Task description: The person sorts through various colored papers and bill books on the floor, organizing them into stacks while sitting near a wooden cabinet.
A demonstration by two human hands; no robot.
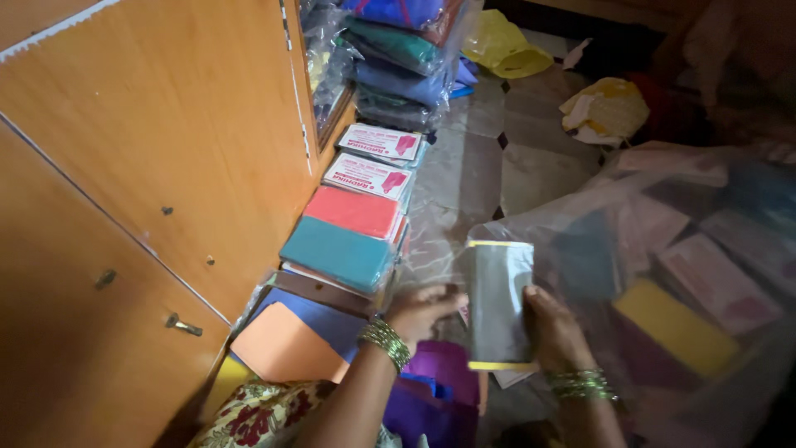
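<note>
My right hand (pixel 554 332) grips the right edge of a flat grey cloth packet (pixel 497 303) with yellow ends, wrapped in clear plastic and held upright above the floor. At the packet's lower left, my left hand (pixel 421 311) has its fingers curled and touching the packet's edge. Both wrists wear green-gold bangles. Below the hands lies purple folded cloth (pixel 435 390). To the left stands a row of stacked cloth packets: a teal one (pixel 336 253), a coral one (pixel 352 211), and an orange one (pixel 282 348) on a blue one.
A wooden cupboard door (pixel 149 166) with bolts fills the left. A big clear plastic bag (pixel 688 274) with several coloured packets, one yellow, lies at the right. Bagged cloth bundles (pixel 398 58) are piled at the back. A yellow bag (pixel 502 46) and crumpled wrappers lie on the tiled floor.
</note>
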